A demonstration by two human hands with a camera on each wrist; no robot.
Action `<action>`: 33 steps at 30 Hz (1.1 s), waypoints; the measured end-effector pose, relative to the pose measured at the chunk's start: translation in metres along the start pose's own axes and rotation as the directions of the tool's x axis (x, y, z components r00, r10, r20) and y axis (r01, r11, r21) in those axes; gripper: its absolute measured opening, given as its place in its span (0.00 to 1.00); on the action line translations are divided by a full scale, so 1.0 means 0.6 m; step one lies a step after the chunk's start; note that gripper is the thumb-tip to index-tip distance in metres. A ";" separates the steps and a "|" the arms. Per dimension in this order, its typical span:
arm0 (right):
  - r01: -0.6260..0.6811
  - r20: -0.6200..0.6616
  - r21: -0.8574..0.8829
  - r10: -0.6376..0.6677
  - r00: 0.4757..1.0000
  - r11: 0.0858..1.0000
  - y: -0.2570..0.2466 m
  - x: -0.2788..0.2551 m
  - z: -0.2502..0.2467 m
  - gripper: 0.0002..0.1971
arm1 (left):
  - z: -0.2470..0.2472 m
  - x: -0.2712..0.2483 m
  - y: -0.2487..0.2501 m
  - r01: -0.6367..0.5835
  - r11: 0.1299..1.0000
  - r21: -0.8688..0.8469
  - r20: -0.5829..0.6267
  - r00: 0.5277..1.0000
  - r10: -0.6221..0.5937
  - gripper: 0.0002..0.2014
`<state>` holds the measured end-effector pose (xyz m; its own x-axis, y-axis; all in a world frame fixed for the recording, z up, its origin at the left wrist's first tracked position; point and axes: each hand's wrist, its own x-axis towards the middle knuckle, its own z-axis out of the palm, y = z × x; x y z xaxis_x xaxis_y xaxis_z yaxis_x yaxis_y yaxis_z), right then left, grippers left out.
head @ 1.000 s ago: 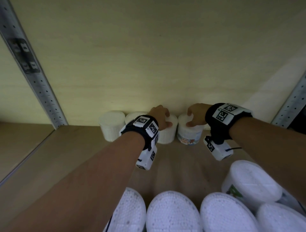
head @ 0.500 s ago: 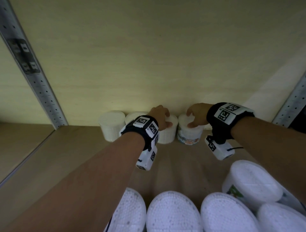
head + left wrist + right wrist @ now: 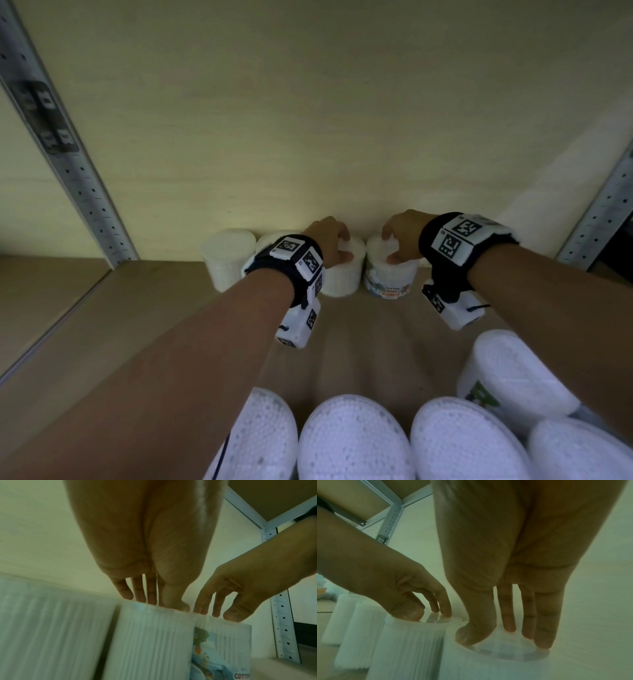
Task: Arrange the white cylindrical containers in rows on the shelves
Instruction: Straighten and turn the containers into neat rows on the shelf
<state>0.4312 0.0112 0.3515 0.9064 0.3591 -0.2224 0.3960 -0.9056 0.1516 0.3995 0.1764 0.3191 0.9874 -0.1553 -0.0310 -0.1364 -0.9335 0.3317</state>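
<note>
A row of white cylindrical containers stands against the back panel. The leftmost container (image 3: 226, 263) stands free, and the second (image 3: 269, 238) is mostly hidden behind my left wrist. My left hand (image 3: 339, 245) (image 3: 150, 601) (image 3: 429, 614) rests its fingertips and thumb on the lid of a plain container (image 3: 342, 282) (image 3: 150, 642) (image 3: 409, 649). Right beside it, my right hand (image 3: 390, 245) (image 3: 501, 638) (image 3: 217, 614) touches the lid of a container with a "cotton buds" label (image 3: 390, 282) (image 3: 223, 642) (image 3: 488, 666). Neither hand wraps round a container's side.
Several larger white tubs (image 3: 352, 442) crowd the shelf's front edge below my forearms, one (image 3: 513, 373) further in on the right. Perforated metal uprights stand at the left (image 3: 78, 178) and right (image 3: 596, 219). Bare shelf board (image 3: 137, 325) lies left of the row.
</note>
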 end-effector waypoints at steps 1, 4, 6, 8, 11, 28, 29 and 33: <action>-0.002 -0.003 0.001 0.002 1.000 1.000 -0.001 -0.001 -0.001 0.32 | -0.003 0.000 0.000 -0.006 1.000 0.001 0.010 1.000 0.006 0.23; -0.011 0.010 -0.026 0.012 1.000 1.000 -0.004 0.001 -0.002 0.31 | -0.009 0.001 0.001 -0.020 1.000 0.021 0.043 0.999 0.020 0.23; -0.012 0.033 -0.067 0.014 0.999 0.998 -0.005 0.008 -0.002 0.29 | -0.013 0.002 0.003 -0.039 0.998 0.039 0.062 0.997 0.037 0.22; -0.019 0.057 -0.090 0.024 0.998 0.996 -0.006 0.015 0.000 0.29 | -0.020 0.003 0.005 -0.059 0.997 0.057 0.099 0.994 0.053 0.23; -0.025 0.068 -0.099 0.032 0.997 0.995 -0.005 0.024 0.004 0.29 | -0.037 0.005 0.009 -0.102 0.993 0.061 0.201 0.976 0.088 0.26; -0.020 0.001 0.030 0.020 1.000 0.999 0.008 0.054 0.022 0.30 | -0.002 0.007 0.023 0.040 0.985 0.168 -0.009 0.999 -0.039 0.28; -0.057 0.003 0.038 0.057 0.998 0.998 0.007 0.052 0.020 0.30 | -0.004 0.006 0.024 0.031 0.987 0.158 -0.003 1.000 -0.031 0.28; -0.091 0.027 0.096 0.089 0.996 0.991 0.005 0.041 0.009 0.29 | -0.014 0.002 0.024 -0.004 0.992 0.123 0.057 0.998 -0.003 0.26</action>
<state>0.4538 0.0158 0.3411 0.9336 0.2713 -0.2343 0.2962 -0.9519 0.0782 0.3995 0.1655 0.3320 0.9817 -0.1703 -0.0854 -0.1490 -0.9655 0.2135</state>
